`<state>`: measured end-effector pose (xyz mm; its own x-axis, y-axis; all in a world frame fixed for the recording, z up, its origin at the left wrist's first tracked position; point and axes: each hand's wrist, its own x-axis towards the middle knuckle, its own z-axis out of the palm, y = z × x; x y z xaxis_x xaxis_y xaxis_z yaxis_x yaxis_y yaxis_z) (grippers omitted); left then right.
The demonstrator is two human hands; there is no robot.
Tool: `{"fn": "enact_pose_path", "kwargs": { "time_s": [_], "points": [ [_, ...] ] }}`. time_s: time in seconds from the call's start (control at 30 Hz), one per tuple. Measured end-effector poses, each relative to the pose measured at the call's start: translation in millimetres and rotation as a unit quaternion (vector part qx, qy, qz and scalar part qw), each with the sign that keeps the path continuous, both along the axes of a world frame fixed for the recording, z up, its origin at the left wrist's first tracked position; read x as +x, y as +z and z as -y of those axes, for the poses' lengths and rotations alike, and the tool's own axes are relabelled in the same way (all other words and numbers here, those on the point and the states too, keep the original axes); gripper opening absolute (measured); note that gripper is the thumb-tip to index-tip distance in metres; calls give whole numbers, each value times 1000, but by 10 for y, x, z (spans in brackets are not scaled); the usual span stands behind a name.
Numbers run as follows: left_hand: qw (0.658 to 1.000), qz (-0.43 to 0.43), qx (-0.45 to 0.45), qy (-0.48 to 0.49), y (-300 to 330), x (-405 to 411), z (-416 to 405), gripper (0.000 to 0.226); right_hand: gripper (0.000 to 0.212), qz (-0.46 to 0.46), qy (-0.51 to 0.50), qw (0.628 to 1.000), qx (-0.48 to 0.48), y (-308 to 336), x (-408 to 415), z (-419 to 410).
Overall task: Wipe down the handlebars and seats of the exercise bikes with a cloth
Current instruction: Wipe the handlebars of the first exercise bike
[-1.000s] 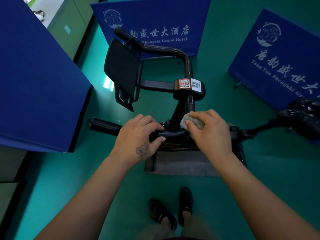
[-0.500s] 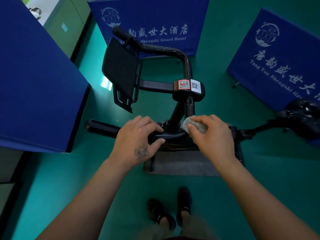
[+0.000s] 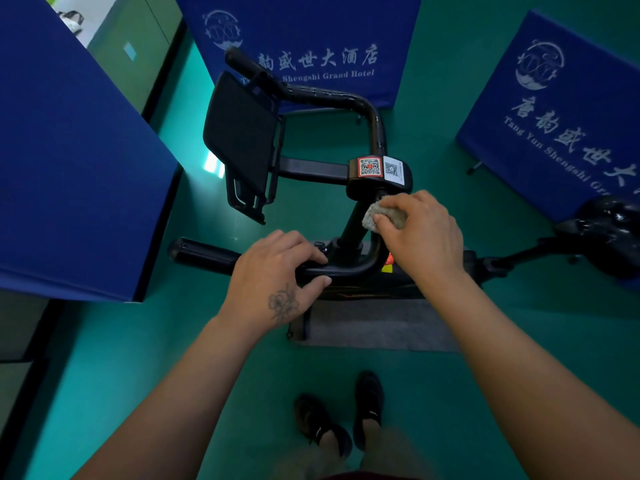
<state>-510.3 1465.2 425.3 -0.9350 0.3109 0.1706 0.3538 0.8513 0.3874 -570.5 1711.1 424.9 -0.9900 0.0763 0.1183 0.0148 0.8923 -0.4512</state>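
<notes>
A black exercise bike stands on the green floor below me. My left hand (image 3: 277, 271) grips the near handlebar (image 3: 204, 254), fingers over the bar and thumb under it. My right hand (image 3: 419, 233) holds a small grey-beige cloth (image 3: 381, 216) bunched against the upright part of the handlebar tube, just below the clamp block (image 3: 379, 174) with two QR stickers. The far handlebar (image 3: 322, 95) curves away to the upper left. A black tablet holder (image 3: 242, 140) sticks out on the left. The black seat (image 3: 613, 233) is at the right edge.
Blue hotel banners stand around the bike: one (image 3: 69, 161) at the left, one (image 3: 311, 46) behind, one (image 3: 561, 109) at the right. A grey mat (image 3: 374, 327) lies under the bike's base. My feet in dark shoes (image 3: 346, 417) stand just behind it.
My right hand has slid the cloth from the bend of the near handlebar up the upright tube toward the clamp block. My left hand has kept its grip on the bar.
</notes>
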Motion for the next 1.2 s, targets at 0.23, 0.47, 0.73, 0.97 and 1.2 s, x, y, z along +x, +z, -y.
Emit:
{"fn": "enact_pose_path", "kwargs": {
  "time_s": [0.23,0.47,0.73,0.97,1.2],
  "points": [
    [1000,1,-4,11,2,-11,-5,25,28,-12,6,1000,15,-48,187,-22],
    [1000,8,3,10,18,-8,-3,28,28,1,1,999,51,47,-205,130],
    [1000,7,0,17,11,2,-10,27,28,35,17,996,78,86,59,76],
    [1000,14,-1,21,32,3,-13,28,26,1,27,997,78,53,-53,106],
    [999,22,6,22,36,17,-22,32,29,2,13,998,56,5,-251,73]
  ]
}}
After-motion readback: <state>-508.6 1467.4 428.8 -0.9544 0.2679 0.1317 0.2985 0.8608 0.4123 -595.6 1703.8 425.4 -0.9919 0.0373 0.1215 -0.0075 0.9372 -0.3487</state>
